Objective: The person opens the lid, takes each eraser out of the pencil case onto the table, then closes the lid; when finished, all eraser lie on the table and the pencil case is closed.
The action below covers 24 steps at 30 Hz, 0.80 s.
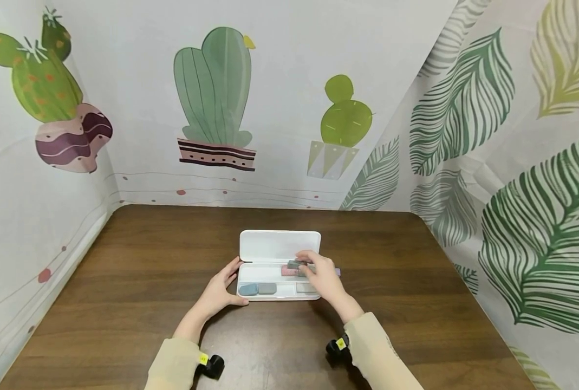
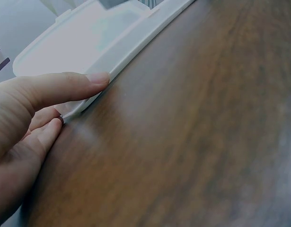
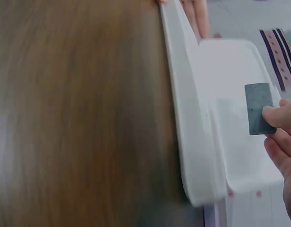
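Observation:
A white pencil case [image 1: 279,296] lies on the table with its hinged lid [image 1: 279,246] tipped back. My left hand [image 1: 217,292] holds its left end, thumb along the front wall and fingers at the side. In the left wrist view the thumb [image 2: 76,87] lies against the case wall. Over the right half of the case, my right hand [image 1: 324,275] pinches a dark grey rectangular block [image 3: 259,109] between thumb and fingers. Inside, at the front left, are a blue rounded block [image 1: 248,290] and a grey block [image 1: 267,288]. A pale grey block [image 1: 306,288] sits front right.
A pink block [image 1: 287,271] shows beside the right fingers. Something lavender [image 1: 338,272] sticks out past the right end of the case. The brown wooden table [image 1: 172,238] reaches back to a wall covering [image 1: 279,189] printed with cacti and leaves.

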Tool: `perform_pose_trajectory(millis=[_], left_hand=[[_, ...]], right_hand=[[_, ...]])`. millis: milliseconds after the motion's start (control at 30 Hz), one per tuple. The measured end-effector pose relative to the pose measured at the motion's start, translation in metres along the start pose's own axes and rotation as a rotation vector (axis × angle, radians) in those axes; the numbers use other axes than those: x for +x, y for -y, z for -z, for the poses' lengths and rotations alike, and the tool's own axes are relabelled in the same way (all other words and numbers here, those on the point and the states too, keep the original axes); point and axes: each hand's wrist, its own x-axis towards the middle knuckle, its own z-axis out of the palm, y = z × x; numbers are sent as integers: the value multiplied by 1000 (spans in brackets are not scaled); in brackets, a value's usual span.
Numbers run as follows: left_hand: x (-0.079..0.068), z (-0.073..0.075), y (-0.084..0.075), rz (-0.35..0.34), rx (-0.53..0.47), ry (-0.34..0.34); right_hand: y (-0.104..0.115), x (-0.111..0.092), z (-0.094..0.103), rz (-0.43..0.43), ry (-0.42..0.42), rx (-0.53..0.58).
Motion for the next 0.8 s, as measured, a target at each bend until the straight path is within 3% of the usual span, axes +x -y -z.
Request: perform_pose_trajectory(millis=[167,400,567,800], left_hand=[[0,0,-1,4,1,1],[-1,1,-2,16,7,4],[-1,1,-1,9,3,0],[0,0,-1,13,-4,-1]], right_hand=[[-18,-8,26,4,-104,29],[-52,-19,63,-22,-187,-35],[-71,-30,82,-80,-165,-39],[-88,-42,88,-151,-50,-55]])
